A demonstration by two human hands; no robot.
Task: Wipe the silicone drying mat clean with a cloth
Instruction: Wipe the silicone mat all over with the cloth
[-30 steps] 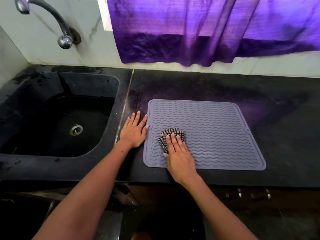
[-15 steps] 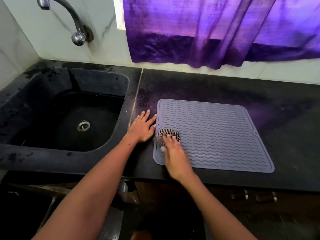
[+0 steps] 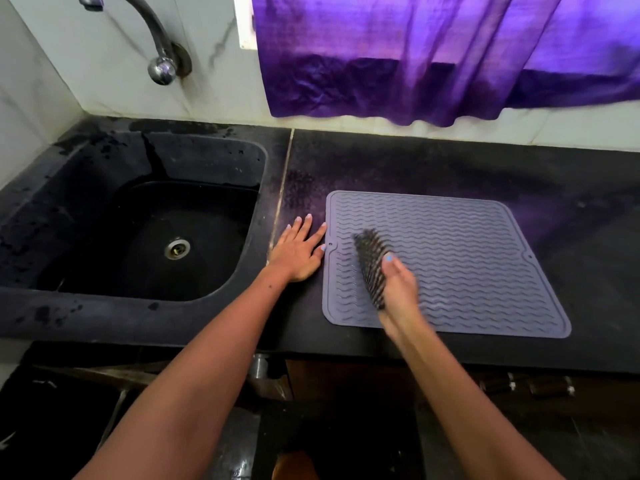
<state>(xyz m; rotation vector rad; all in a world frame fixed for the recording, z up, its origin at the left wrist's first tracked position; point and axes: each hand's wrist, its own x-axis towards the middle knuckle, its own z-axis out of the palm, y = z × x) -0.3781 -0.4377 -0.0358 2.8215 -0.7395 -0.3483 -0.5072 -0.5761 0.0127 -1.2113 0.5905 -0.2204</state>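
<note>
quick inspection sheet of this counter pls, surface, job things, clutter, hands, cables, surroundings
surface: dark stone countertop, dull smudges near the seam beside the sink.
job's things: grey silicone drying mat lying flat on the counter; checked cloth bunched over the mat's left part.
clutter: nothing seen on the counter.
hands: left hand flat on the counter, fingers straight, fingertips at the mat's left edge; right hand grips the cloth, slightly blurred.
cables: nothing seen.
surroundings: black sink with a metal drain to the left, tap on the wall above it, purple curtain hanging behind the counter.
</note>
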